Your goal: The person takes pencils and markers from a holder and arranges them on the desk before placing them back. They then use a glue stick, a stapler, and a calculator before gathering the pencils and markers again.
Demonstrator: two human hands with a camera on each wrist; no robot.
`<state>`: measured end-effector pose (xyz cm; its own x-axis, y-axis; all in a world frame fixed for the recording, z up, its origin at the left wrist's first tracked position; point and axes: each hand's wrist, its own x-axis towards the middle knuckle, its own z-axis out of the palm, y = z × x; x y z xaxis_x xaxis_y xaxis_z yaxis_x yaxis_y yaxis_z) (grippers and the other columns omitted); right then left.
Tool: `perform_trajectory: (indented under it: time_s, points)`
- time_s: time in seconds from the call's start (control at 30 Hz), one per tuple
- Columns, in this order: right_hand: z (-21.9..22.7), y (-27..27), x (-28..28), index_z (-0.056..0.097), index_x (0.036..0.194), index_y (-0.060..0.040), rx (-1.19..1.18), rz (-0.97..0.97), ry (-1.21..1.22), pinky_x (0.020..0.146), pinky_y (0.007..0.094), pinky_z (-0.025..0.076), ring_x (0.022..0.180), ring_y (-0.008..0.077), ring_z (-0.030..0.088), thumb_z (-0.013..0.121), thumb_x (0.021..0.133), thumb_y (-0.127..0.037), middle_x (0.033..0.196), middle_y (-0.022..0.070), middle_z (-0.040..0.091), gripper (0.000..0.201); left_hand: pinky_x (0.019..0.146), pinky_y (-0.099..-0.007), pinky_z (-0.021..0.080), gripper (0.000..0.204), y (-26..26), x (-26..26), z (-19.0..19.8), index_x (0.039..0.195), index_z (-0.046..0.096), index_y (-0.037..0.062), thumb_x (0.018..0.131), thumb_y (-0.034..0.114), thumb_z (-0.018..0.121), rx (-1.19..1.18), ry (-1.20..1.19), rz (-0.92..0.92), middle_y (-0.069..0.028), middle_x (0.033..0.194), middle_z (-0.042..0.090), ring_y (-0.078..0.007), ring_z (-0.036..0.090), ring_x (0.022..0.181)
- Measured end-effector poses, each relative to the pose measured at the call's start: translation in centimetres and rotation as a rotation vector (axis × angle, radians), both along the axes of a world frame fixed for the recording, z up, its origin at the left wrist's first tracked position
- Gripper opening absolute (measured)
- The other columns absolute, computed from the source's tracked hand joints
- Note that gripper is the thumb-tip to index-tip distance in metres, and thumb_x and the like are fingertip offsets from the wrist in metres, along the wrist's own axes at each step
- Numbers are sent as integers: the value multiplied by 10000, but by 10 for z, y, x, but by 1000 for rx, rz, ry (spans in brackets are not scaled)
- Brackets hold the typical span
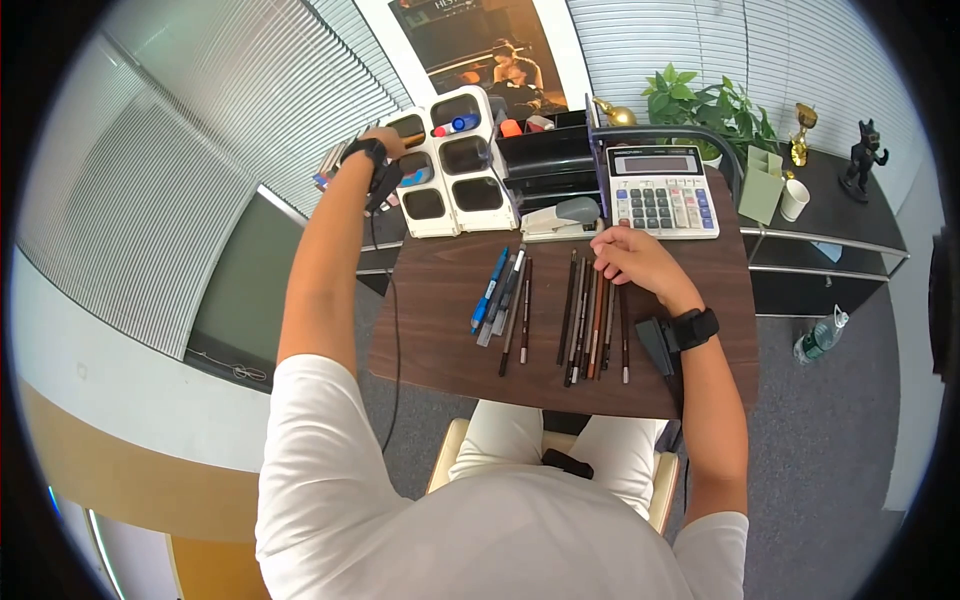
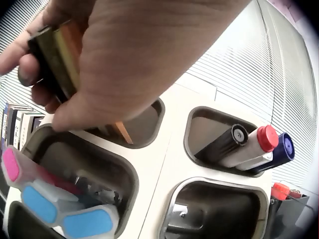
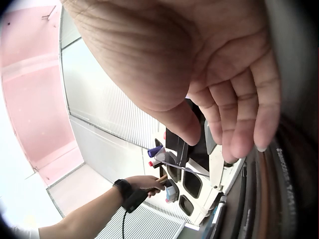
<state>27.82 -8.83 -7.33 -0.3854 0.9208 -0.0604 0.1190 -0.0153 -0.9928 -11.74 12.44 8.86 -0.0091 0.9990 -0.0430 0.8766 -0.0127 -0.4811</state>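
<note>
My left hand (image 1: 386,143) is at the upper left compartment of a white desk organizer (image 1: 447,205). Its curled fingers hold a small bunch of pencils (image 2: 59,57) in black, olive and orange; an orange length shows inside the compartment below the palm. My right hand (image 1: 640,262) hovers palm down at the top ends of a row of pencils (image 1: 582,330) on the brown table, its fingers loosely bent and holding nothing. To the left of that row lie a blue pen (image 1: 489,290) and several other pens and pencils.
Markers (image 2: 249,147) stand in the upper right compartment, and blue- and pink-ended highlighters (image 2: 89,222) in one below my left hand. A stapler (image 1: 562,217) and a calculator (image 1: 662,192) sit at the back of the table (image 1: 450,350). A cable (image 1: 397,350) hangs from my left wrist.
</note>
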Motion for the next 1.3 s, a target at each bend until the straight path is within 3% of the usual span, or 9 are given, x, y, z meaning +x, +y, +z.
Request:
perform_trajectory:
  time_s: [0.03,0.1,0.27,0.43,0.6,1.0,1.1,1.17,1.3]
  points:
    - [1,-1,0,621,1040,-63,-2,-2,-4,657,218,488,731,84,573,553,918,-251,852,14,629,235,834,-437,515,321,-21,8,13,968,700,-5,776,190,530,46,-123,32,-251,1063,652,-373,653,977]
    - [2,-3,-3,637,961,-39,23,-33,22,605,219,485,691,80,574,557,903,-216,801,24,630,203,844,-431,506,311,-60,13,36,968,685,-8,777,194,545,36,-117,27,-246,1027,664,-379,643,984]
    - [5,-9,-11,636,974,-25,26,13,36,601,221,484,690,87,574,559,903,-219,800,30,630,221,729,-520,466,232,-178,-33,51,942,597,-11,841,188,534,252,-304,-179,-263,867,637,-426,622,843]
    - [0,-7,-15,635,988,-19,40,67,20,597,227,486,691,93,576,571,899,-235,801,33,632,242,627,-550,438,152,-257,-32,-24,978,509,24,875,124,560,386,-434,-228,-272,808,610,-481,580,772]
    - [1,-5,-9,638,1003,-32,24,18,-20,612,229,488,700,87,576,568,904,-246,819,28,634,246,635,-552,455,149,-243,-26,-99,999,451,28,877,88,510,368,-423,-262,-253,790,605,-451,602,765]
    - [3,-8,-11,634,964,-28,42,25,29,602,228,479,689,95,577,570,885,-228,787,27,624,225,729,-529,494,172,-191,-45,-122,978,467,18,842,101,534,272,-309,-103,-237,914,629,-434,621,867]
    - [-2,-6,-14,633,967,-16,66,32,39,589,235,483,679,98,582,583,881,-228,787,31,631,234,631,-494,531,146,-192,-44,-123,958,462,8,846,85,514,300,-299,-184,-248,873,635,-412,649,767]
    - [-4,-6,-14,632,971,-9,83,26,50,580,239,485,672,100,585,590,879,-228,788,34,637,241,477,-427,537,170,-202,-19,-108,972,484,-12,849,92,539,154,-763,145,-225,775,633,-334,661,593]
    - [-2,-8,-16,633,971,4,128,29,48,562,244,487,651,106,594,599,879,-229,778,41,648,252,377,-354,512,228,-201,-18,-111,1002,515,-25,834,105,598,131,-950,177,-170,693,615,-237,620,463]
